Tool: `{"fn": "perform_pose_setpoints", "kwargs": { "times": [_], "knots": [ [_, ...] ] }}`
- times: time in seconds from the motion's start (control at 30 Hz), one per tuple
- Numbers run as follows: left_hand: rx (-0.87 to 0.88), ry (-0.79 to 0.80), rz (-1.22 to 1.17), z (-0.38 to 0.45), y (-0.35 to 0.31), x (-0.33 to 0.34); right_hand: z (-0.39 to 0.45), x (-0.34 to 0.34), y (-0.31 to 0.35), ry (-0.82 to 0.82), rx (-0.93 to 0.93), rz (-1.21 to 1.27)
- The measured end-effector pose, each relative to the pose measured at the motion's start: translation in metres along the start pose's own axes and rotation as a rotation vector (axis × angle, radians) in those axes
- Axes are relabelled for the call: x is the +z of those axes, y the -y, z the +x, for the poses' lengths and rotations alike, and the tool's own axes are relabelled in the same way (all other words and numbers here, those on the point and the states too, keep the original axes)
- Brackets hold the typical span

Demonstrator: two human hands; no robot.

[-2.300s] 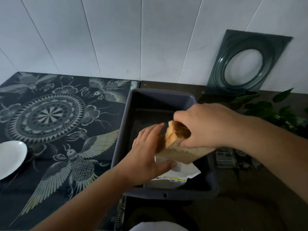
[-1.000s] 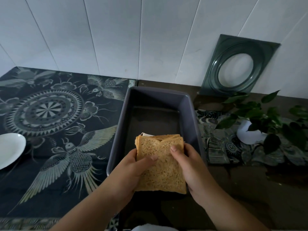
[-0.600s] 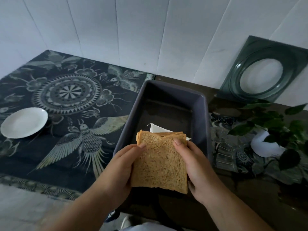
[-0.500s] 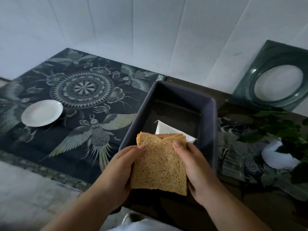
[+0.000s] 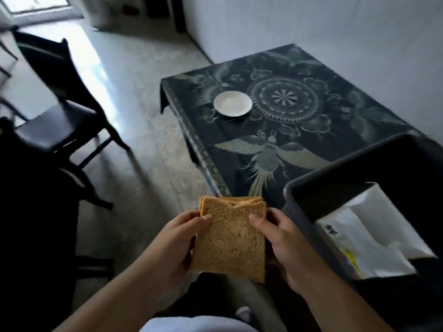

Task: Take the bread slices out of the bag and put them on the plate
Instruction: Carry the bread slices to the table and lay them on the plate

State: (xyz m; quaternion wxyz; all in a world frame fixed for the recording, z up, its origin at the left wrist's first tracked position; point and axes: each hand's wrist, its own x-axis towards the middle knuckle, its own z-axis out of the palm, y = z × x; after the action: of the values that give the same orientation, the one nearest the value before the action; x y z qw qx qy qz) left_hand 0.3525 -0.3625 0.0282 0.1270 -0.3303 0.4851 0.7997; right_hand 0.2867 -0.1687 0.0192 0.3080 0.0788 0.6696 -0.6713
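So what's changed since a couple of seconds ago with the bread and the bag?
The stack of brown bread slices came out of the white plastic bag, now left in the dark grey bin. Left hand and right hand hold it. The round white plate is still bare on the patterned dark tablecloth.

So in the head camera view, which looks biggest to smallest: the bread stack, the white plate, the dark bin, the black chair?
As they look in this view:
1. dark bin, cut off at the frame edge
2. black chair
3. bread stack
4. white plate

The bread is nearest the camera and the plate far, so their true order is unsure.
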Motion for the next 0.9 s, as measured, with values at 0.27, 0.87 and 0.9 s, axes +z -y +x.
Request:
{"fn": "perform_pose_setpoints", "kwargs": {
  "times": [0.27,0.87,0.9],
  "knots": [
    [0.137,-0.260,-0.164,-0.041,-0.013,-0.110,0.044,0.128,0.003,0.318,0.106,-0.206],
    [0.157,-0.217,-0.233,0.016,-0.125,-0.287,0.143,0.313,0.045,0.412,0.131,-0.248],
    [0.154,-0.217,-0.237,0.024,-0.131,-0.291,0.152,0.317,0.048,0.410,0.135,-0.241]
  ]
}}
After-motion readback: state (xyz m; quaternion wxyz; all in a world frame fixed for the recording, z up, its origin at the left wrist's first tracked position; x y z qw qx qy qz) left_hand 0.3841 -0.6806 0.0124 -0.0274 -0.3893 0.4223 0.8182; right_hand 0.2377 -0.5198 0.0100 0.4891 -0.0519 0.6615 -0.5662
